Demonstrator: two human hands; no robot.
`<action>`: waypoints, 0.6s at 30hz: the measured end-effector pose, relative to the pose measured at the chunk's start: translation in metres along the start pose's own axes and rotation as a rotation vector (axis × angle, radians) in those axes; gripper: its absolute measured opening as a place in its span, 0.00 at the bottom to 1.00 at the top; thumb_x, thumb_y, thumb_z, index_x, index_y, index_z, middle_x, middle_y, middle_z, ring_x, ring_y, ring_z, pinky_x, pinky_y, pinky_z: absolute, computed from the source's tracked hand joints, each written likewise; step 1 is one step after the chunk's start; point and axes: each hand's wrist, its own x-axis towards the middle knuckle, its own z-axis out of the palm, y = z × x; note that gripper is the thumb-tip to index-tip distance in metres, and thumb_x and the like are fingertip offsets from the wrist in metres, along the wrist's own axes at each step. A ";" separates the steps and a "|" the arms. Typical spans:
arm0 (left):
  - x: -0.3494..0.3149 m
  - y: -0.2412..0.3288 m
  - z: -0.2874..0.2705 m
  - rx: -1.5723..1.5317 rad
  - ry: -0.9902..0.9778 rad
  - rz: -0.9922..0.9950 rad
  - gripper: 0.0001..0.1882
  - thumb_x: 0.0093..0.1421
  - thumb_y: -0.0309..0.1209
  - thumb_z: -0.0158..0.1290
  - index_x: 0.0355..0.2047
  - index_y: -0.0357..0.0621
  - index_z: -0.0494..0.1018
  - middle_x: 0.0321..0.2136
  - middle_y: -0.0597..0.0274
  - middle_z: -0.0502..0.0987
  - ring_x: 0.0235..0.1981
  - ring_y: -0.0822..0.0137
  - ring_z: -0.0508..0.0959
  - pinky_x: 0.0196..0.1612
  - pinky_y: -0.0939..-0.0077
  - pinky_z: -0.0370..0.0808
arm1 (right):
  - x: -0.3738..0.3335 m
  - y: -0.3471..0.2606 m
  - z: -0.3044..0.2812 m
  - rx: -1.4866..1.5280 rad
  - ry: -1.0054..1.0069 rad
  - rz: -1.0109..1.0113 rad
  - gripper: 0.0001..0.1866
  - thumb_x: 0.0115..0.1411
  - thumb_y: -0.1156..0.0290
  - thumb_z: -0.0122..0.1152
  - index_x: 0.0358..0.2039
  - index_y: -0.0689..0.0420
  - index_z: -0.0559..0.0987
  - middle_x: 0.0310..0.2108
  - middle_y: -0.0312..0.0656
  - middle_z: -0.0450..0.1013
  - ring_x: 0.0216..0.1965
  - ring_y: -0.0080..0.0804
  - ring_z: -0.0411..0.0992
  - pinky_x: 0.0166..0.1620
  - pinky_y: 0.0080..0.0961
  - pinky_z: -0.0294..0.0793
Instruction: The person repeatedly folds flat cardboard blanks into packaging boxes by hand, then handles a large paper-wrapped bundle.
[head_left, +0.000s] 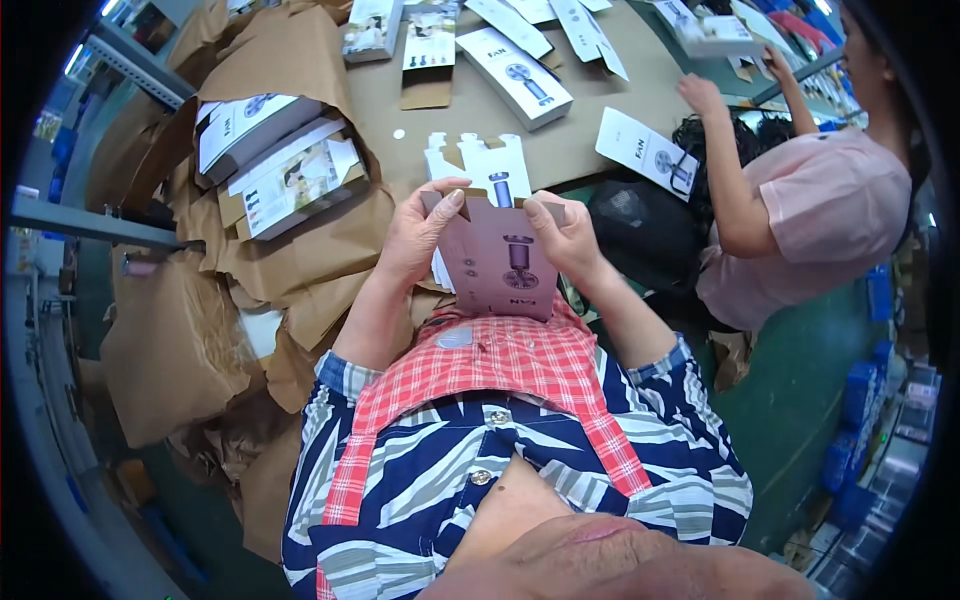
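Between my two hands I hold a printed cardboard fan box [497, 262], upright against my apron, its flaps standing up at the top end. My left hand [422, 225] is closed on its upper left corner, thumb on the near face. At the upper right corner my right hand [568, 232] grips the cardboard in the same way. Just beyond the box, several flat white cartons [487, 158] lie stacked at the table's near edge, partly hidden by the box and my hands.
A brown-paper-lined bundle [330, 195] at the left holds fan boxes [262, 128]. On the table [400, 160] lie a closed fan box [515, 78] and more cartons. A co-worker in a pink shirt [820, 205] sits at the right, beside a black bag [645, 225]. A metal bar [105, 220] juts in from the left.
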 end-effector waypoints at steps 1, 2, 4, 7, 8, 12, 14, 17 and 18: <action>0.002 0.001 0.002 0.072 -0.103 -0.017 0.21 0.58 0.31 0.50 0.50 0.38 0.61 0.39 0.63 0.70 0.37 0.72 0.72 0.40 0.82 0.70 | -0.004 0.001 0.004 -0.048 0.114 -0.098 0.13 0.61 0.65 0.49 0.32 0.63 0.75 0.22 0.35 0.70 0.25 0.18 0.64 0.30 0.15 0.65; 0.001 0.009 0.009 0.135 -0.119 0.070 0.18 0.60 0.29 0.45 0.49 0.37 0.62 0.42 0.61 0.69 0.41 0.72 0.70 0.42 0.80 0.69 | 0.000 -0.003 0.011 0.025 0.214 -0.145 0.13 0.61 0.64 0.49 0.36 0.62 0.73 0.27 0.38 0.71 0.29 0.21 0.66 0.34 0.17 0.66; 0.005 0.020 0.027 0.120 -0.264 0.175 0.17 0.59 0.27 0.39 0.49 0.36 0.62 0.44 0.59 0.67 0.46 0.71 0.67 0.48 0.77 0.66 | 0.007 0.002 0.021 0.066 0.281 -0.190 0.19 0.62 0.66 0.46 0.51 0.62 0.63 0.46 0.44 0.66 0.47 0.26 0.64 0.49 0.19 0.62; 0.004 0.020 0.049 -0.097 -0.254 -0.009 0.21 0.56 0.29 0.38 0.50 0.35 0.60 0.47 0.57 0.66 0.49 0.69 0.65 0.55 0.75 0.59 | 0.029 0.016 0.031 0.241 0.399 -0.051 0.26 0.57 0.64 0.54 0.52 0.63 0.61 0.45 0.49 0.67 0.48 0.32 0.65 0.51 0.25 0.61; 0.010 0.010 0.039 -0.201 -0.232 0.112 0.21 0.55 0.29 0.38 0.49 0.35 0.61 0.48 0.56 0.65 0.49 0.68 0.65 0.55 0.75 0.58 | 0.032 0.004 0.029 0.486 0.350 0.161 0.23 0.56 0.65 0.55 0.49 0.65 0.65 0.43 0.49 0.68 0.45 0.29 0.66 0.49 0.24 0.63; 0.004 -0.003 0.032 0.265 -0.024 0.119 0.25 0.48 0.21 0.41 0.49 0.33 0.59 0.47 0.54 0.64 0.51 0.65 0.63 0.55 0.74 0.58 | 0.026 0.025 0.020 0.299 0.112 0.382 0.17 0.58 0.64 0.51 0.40 0.66 0.71 0.36 0.41 0.71 0.35 0.24 0.68 0.41 0.21 0.67; 0.006 -0.004 0.029 0.218 0.031 0.147 0.27 0.45 0.19 0.41 0.50 0.33 0.57 0.47 0.54 0.64 0.51 0.65 0.63 0.55 0.75 0.58 | 0.032 0.008 0.011 0.908 0.068 0.650 0.22 0.60 0.58 0.48 0.43 0.65 0.69 0.35 0.41 0.71 0.34 0.26 0.70 0.40 0.22 0.69; 0.013 -0.003 0.021 0.168 -0.050 0.039 0.29 0.48 0.20 0.41 0.53 0.34 0.54 0.49 0.54 0.63 0.51 0.64 0.63 0.54 0.74 0.59 | 0.025 0.021 0.007 0.838 -0.005 0.702 0.21 0.59 0.60 0.49 0.46 0.64 0.68 0.37 0.40 0.70 0.36 0.24 0.70 0.39 0.21 0.70; 0.016 -0.001 0.020 0.123 -0.108 -0.095 0.28 0.50 0.20 0.41 0.54 0.34 0.54 0.50 0.54 0.63 0.51 0.64 0.63 0.55 0.73 0.60 | 0.017 0.029 0.008 0.755 -0.068 0.779 0.20 0.58 0.66 0.50 0.47 0.64 0.68 0.39 0.40 0.70 0.39 0.25 0.69 0.41 0.24 0.69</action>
